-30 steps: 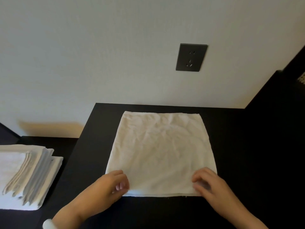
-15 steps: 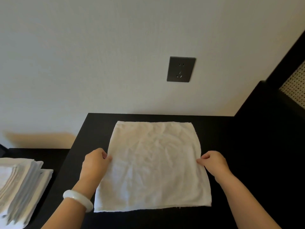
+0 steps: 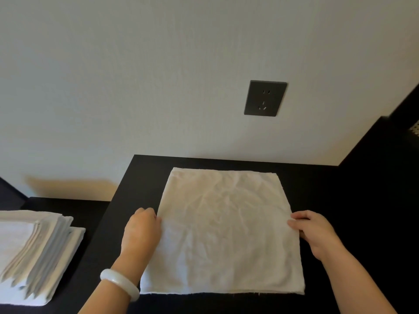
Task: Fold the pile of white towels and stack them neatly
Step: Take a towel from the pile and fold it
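Note:
A white towel point(image 3: 224, 232) lies flat and slightly creased on the black table point(image 3: 340, 200), folded into a near square. My left hand point(image 3: 141, 230) pinches the towel's left edge about halfway along. My right hand point(image 3: 314, 232) pinches the right edge at the same height. A stack of folded white towels point(image 3: 34, 252) sits on a lower black surface at the far left, well apart from both hands.
A white wall rises right behind the table, with a dark power socket point(image 3: 264, 98) above the towel. A dark raised ledge point(image 3: 390, 143) borders the table on the right. A white bangle point(image 3: 120, 283) circles my left wrist.
Both hands have left the towel's near corners and moved up to the middle of its left and right edges, where they now pinch it. The towel has stayed flat.

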